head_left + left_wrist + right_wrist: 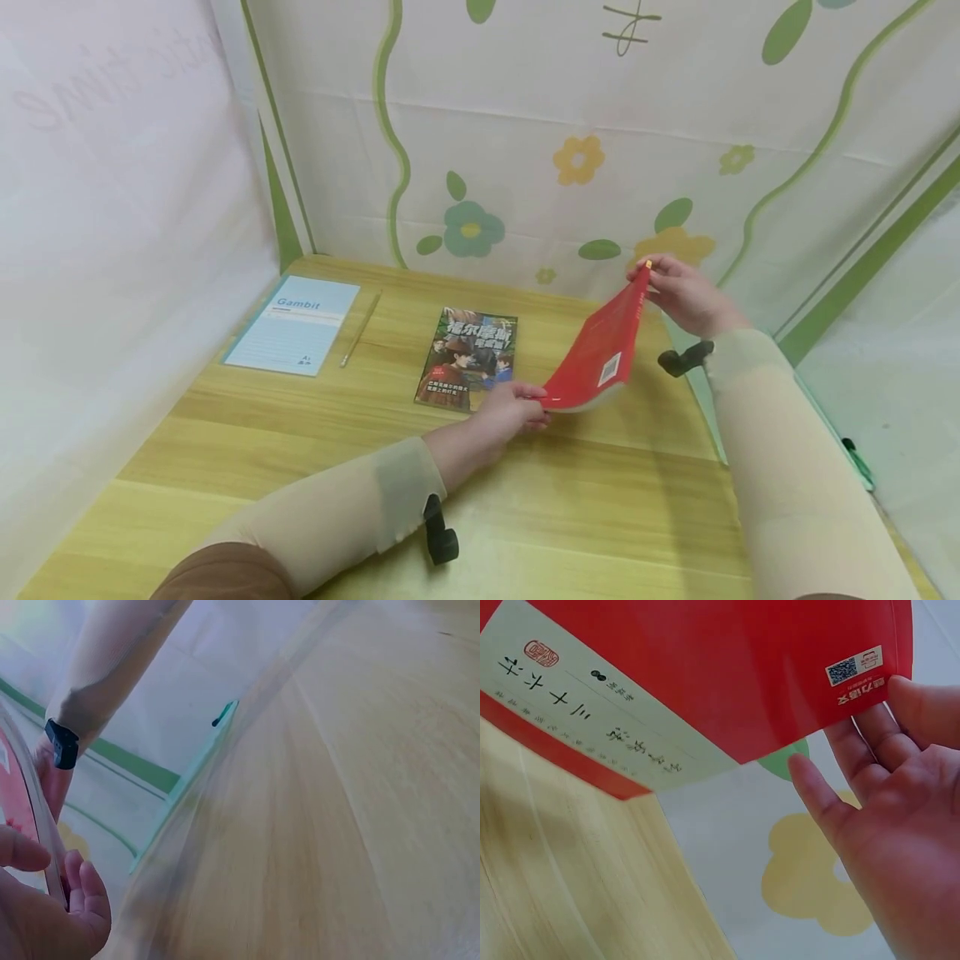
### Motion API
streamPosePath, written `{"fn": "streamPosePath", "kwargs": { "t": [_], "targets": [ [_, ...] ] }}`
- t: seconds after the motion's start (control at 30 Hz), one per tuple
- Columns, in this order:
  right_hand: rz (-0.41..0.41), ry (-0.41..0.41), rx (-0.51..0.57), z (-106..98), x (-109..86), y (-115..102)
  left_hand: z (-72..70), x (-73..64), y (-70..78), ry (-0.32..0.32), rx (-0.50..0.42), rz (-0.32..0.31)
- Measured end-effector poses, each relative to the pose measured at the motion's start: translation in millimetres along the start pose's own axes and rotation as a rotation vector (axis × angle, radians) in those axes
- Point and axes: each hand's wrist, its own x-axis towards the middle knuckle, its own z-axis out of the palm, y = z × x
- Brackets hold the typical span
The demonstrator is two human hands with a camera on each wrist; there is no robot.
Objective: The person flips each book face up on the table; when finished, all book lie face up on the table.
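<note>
Both hands hold a thin red book (pixel 600 346) tilted above the right part of the table. My left hand (pixel 510 417) pinches its lower left corner, thumb on one face and fingers on the other in the left wrist view. The far upper corner is pinched by my right hand (pixel 686 292). In the right wrist view the red cover (pixel 727 667) shows a pale strip with handwriting-style characters and a small code label. Left of the red book, a comic-style book (pixel 468 358) lies flat, its lower right corner partly hidden behind my left hand.
A light blue notebook (pixel 296 325) marked Gambit lies at the table's left, with a pencil (pixel 360 329) beside it. Printed fabric walls (pixel 525 108) stand behind and at both sides of the wooden table (pixel 570 533). A pale green flat thing (pixel 697 392) runs along the right edge.
</note>
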Motion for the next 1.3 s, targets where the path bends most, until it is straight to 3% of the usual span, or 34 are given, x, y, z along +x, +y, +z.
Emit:
{"fn": "streamPosePath", "kwargs": {
  "t": [0.43, 0.57, 1.3],
  "targets": [
    [0.015, 0.024, 0.053, 4.1, 1.2, -0.9, 4.7, -0.5, -0.9, 0.061, 0.202, 0.081],
    [0.015, 0.044, 0.050, 6.1, 1.4, -0.7, 6.0, -0.2, -1.2, 0.083, 0.196, 0.110],
    [-0.030, 0.070, 0.067, 4.8, -1.5, 2.0, 3.3, -1.8, -3.2, 0.085, 0.106, 0.126]
  ]
}}
